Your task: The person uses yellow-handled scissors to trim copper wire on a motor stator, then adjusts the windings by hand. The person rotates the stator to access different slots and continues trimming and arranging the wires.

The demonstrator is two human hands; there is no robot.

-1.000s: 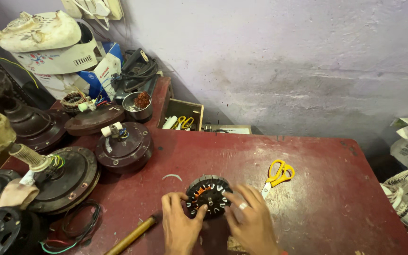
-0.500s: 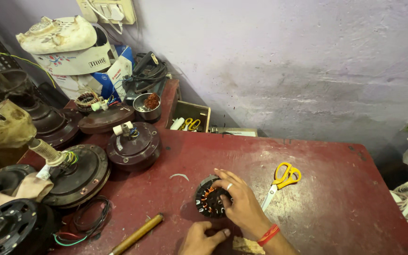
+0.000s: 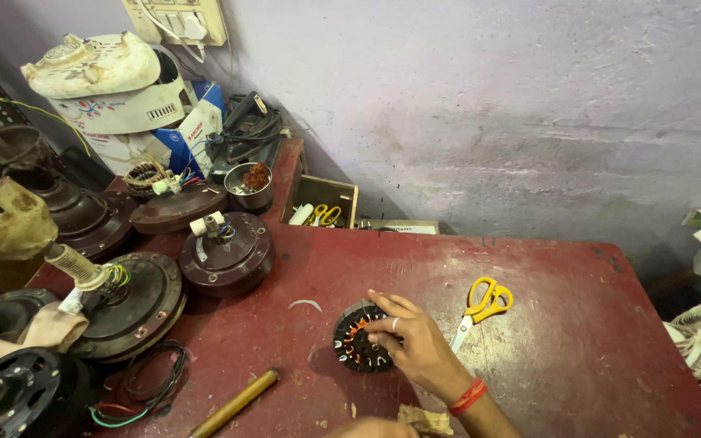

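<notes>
The right hand (image 3: pixel 415 345) rests, fingers curled, on a round black wound stator (image 3: pixel 357 339) lying flat near the front of the red surface (image 3: pixel 578 341), apparently steadying it. Only a sliver of the left hand (image 3: pixel 375 427) shows at the bottom edge; its grip cannot be told. Yellow-handled scissors (image 3: pixel 480 307) lie just beside. A white-and-blue carton (image 3: pixel 192 134) leans in the back-left corner below a cream switchboard (image 3: pixel 176 20).

The right hand (image 3: pixel 419 349) wears a silver ring on one finger and red thread bands at the wrist.

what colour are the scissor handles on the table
Yellow: the scissors lie right of the right hand, head view.
</notes>
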